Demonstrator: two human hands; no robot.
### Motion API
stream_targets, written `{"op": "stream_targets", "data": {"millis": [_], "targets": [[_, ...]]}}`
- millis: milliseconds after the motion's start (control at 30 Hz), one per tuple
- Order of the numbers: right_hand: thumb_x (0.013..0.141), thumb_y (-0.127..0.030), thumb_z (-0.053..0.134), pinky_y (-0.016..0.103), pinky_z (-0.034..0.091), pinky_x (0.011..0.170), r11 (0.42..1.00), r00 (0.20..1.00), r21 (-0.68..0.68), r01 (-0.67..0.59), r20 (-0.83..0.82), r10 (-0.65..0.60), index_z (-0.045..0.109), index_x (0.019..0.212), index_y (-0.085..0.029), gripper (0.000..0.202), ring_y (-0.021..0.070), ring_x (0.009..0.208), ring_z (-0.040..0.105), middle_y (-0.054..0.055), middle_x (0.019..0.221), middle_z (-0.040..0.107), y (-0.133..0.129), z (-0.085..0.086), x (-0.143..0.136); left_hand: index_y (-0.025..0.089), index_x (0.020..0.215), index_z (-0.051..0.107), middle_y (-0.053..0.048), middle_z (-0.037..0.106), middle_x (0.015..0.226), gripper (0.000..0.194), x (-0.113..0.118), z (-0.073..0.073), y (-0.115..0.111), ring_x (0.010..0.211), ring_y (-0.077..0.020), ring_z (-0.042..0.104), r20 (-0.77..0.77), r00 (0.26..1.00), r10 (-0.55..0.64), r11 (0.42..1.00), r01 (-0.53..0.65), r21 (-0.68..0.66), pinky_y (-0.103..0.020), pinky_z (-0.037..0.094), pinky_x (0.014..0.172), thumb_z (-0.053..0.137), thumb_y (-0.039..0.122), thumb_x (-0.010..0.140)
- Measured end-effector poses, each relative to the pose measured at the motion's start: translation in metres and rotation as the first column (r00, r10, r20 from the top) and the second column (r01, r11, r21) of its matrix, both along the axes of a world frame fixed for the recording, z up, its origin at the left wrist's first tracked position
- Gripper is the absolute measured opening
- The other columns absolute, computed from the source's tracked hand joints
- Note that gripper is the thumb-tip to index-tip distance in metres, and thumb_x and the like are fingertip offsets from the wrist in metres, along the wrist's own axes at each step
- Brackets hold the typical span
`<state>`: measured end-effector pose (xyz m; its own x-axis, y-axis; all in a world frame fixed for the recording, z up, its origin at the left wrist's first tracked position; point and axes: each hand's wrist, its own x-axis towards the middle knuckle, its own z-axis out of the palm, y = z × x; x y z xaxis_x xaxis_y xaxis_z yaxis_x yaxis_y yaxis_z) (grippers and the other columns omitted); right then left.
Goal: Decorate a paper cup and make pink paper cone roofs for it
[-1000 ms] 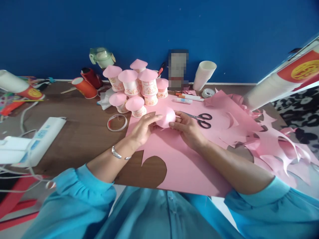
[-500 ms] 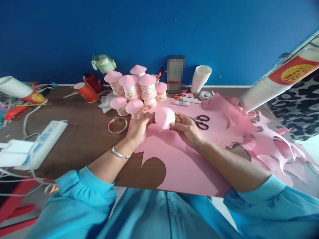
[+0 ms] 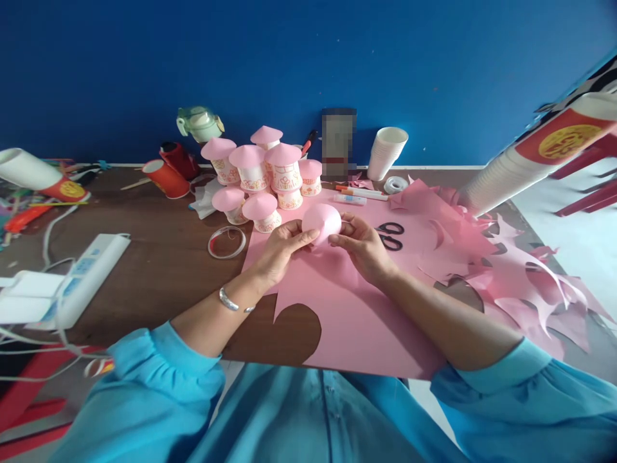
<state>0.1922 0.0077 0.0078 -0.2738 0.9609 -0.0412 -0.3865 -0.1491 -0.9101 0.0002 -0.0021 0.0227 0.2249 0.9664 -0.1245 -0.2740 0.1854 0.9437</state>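
Between both hands is a pink paper cone [image 3: 321,220], its tip tilted up, held above a large pink paper sheet [image 3: 366,321]. My left hand [image 3: 284,247] pinches the cone's left edge, thumb on the near side. On the opposite edge, my right hand [image 3: 360,244] grips it between thumb and fingers. Scissors with black handles [image 3: 391,236] lie just beyond my right hand, their blades hidden behind it. Left of the cone stand several small paper-cup houses [image 3: 249,168] with drawn patterns and pink cone roofs.
At the back are stacked white cups [image 3: 387,153], a glue stick [image 3: 350,200], a marker [image 3: 369,193] and a tape roll [image 3: 396,185]. Pink scraps [image 3: 523,276] heap on the right. A power strip [image 3: 89,280] and a wire coil [image 3: 226,242] lie left.
My left hand has shifted down and right along the cone, its thumb now on the near side. The cone is turned so its tip faces more upward. The right hand stays on its edge.
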Motion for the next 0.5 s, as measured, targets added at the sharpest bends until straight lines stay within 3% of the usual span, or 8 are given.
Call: {"op": "stream_targets", "data": {"millis": [267,500], "targets": [[0.070,-0.036,0.092,0.039,0.058,0.087,0.999,0.999,-0.015,-0.038,-0.028,0.037,0.066,0.119,-0.023,0.057,0.0198,0.084,0.071,0.002,0.095,0.078,-0.001,0.003,0.001,0.015,0.100,0.078,-0.007,0.075,0.091,0.036,-0.005,-0.002,0.001,0.080,-0.0174,0.064,-0.110,0.993,-0.034,0.997,0.041,0.059,-0.032,0.052,0.075,0.086,0.041,0.078],[0.067,-0.032,0.094,0.034,0.057,0.082,0.997,0.998,-0.070,-0.040,-0.050,0.037,0.066,0.121,-0.023,0.062,0.0178,0.080,0.069,-0.003,0.083,0.075,0.000,0.007,0.003,0.016,0.095,0.080,-0.006,0.074,0.085,0.031,-0.011,0.001,0.000,0.078,-0.0199,0.064,-0.288,0.956,-0.055,0.991,0.087,0.100,-0.032,0.049,0.070,0.086,0.039,0.076]]}}
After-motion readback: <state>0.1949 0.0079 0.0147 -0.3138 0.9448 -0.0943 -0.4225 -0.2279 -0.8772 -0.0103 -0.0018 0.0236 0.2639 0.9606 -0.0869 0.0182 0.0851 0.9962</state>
